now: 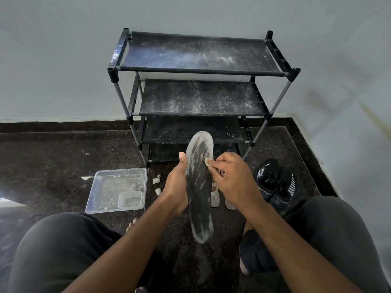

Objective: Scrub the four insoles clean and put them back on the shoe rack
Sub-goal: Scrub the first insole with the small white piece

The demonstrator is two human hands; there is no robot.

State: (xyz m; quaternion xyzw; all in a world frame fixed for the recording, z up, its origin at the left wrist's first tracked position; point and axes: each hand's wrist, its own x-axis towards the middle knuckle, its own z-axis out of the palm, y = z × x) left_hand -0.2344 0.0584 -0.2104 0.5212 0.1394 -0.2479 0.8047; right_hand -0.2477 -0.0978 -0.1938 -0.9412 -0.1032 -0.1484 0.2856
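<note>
An insole (200, 187) is held upright in the lower middle of the frame, its long axis running almost straight up and down the picture, toe end toward the shoe rack (201, 85) and heel end toward the knees. It is gripped along its left edge by the left hand (176, 187), thumb laid up the rim and fingers curled behind it. Just to the right of its upper half, the right hand (232, 178) is seen with its fingers (220, 163) pinched together on a small pale scrubbing pad (208, 162), which is pressed against the insole's right edge. The dark face is streaked with white residue, thickest at toe and heel, so the scrubbing is judged to be only partly done; the next strokes would be expected to run along the long axis, down from the pad. The right hand is the nearer to the soiled toe. Two pale shapes on the floor (63, 155) behind the insole may be further insoles, though this cannot be told. A clear tray (118, 190) lies at lower left, a pair of black shoes (275, 182) at right. The rack's shelves, dusted white, stand against the wall at upper middle, and no insole is seen on them.
</note>
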